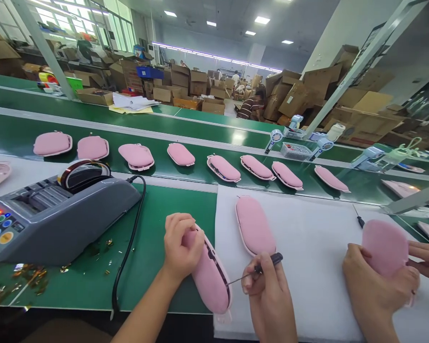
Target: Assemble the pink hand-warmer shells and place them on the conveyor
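Observation:
My left hand [184, 245] is wrapped around the upper end of a pink oval padded case [210, 281], which lies tilted near the table's front edge. Along the case's right side runs a gap with dark parts showing inside. In my right hand [270, 293] is a screwdriver [259, 270] with a black handle and thin metal shaft. Its tip reaches the gap in the case; whether it goes inside I cannot tell. Just beyond my right hand, a second pink case [255, 226] lies on the white sheet [300, 228].
A row of several pink cases [180, 154] sits on the green conveyor [200, 136]. At left stands a grey tape dispenser [71, 224], with its black cable [128, 247] and tape scraps. A co-worker's hands [375, 286] hold another pink case at right, near a second screwdriver [360, 220].

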The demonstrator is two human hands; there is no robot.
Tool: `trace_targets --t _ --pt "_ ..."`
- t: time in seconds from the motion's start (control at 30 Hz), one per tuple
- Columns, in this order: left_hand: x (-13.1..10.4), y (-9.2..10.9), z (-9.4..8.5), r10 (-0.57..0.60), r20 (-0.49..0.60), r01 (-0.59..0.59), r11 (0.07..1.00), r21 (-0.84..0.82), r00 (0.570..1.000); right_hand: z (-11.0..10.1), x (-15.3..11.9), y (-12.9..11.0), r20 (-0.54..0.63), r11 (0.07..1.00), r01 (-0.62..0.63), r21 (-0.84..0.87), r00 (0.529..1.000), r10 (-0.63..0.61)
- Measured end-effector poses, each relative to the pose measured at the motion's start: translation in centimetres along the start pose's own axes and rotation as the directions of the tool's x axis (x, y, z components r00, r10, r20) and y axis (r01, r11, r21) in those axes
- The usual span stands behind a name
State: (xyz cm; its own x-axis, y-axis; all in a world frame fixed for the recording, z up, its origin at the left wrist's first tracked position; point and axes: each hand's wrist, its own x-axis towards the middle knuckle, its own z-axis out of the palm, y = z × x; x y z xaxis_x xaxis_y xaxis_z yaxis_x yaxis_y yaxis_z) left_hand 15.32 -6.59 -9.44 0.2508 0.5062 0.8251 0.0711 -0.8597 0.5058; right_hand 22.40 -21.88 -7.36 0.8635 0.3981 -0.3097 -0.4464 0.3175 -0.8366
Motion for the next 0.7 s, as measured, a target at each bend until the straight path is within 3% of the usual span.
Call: trace_targets --t 0.2,0.27,0.33,0.4,0.53,0.6,0.7 --pt "-0.1 0.3 0.1 0.071 0.018 -0.071 0.997 0.042 0.997 -0.4 0.9 0.9 -0.023 0.984 -0.160 0.082 0.987 0.162" --pt "-0.2 0.7 -0.2 0.149 0.106 -0.149 0.989 -0.014 0.983 -0.3 0.9 1.2 -0.020 0.979 -0.187 0.085 0.982 0.189" --pt "-0.2 1.2 -0.7 0.226 0.287 -0.181 0.968 -0.176 0.931 -0.3 0.8 1.4 -0.016 0.979 -0.189 0.078 0.982 0.190" --pt "-0.3 1.5 -1.5 0.281 0.450 -0.137 0.936 -0.325 0.848 -0.3 0.7 1.6 -0.013 0.979 -0.190 0.072 0.981 0.191" --pt "-0.3 1.6 -2.3 0.383 0.622 -0.140 0.905 -0.402 0.683 -0.6 0.7 1.7 -0.004 0.974 -0.213 0.074 0.977 0.214" --pt "-0.4 1.5 -2.1 0.425 0.634 -0.159 0.888 -0.433 0.646 -0.9 0.6 1.6 0.008 0.985 -0.165 0.049 0.986 0.164" --pt "-0.9 1.2 -1.5 0.448 0.559 -0.192 0.868 -0.458 0.698 -1.3 -0.1 1.1 0.006 0.992 0.112 -0.053 0.994 -0.112"
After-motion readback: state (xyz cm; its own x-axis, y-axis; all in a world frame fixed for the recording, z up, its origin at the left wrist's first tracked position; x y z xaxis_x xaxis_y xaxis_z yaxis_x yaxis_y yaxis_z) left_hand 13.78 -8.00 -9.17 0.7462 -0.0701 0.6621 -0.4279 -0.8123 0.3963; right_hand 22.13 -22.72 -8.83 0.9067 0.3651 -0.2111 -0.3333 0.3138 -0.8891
